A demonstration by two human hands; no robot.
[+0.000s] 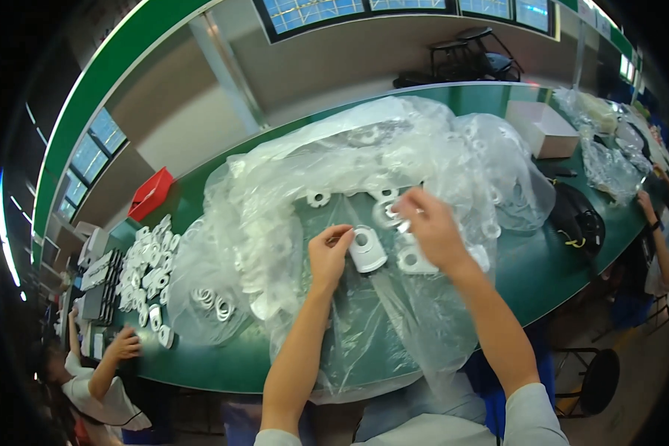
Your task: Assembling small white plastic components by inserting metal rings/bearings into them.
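Note:
My left hand [328,256] pinches the left edge of a white plastic part [368,258], a rounded plate with a round hole at its far end. The part lies tilted over the clear plastic sheet in front of me. To its right, my right hand [432,227] is closed, slightly blurred, with its fingertips at a white ring [387,214]; the grip seems to be on that ring. Another white plate with a hole [412,259] lies below the right hand. A small white ring-shaped piece [318,198] rests farther off on the sheet.
Bunched clear plastic bags [349,149] holding white parts surround the work spot on the green table [528,290]. At left are a heap of white parts [149,260], a red bin [152,193] and a co-worker's hand [124,344]. A white box [541,130] and black bag [576,219] stand right.

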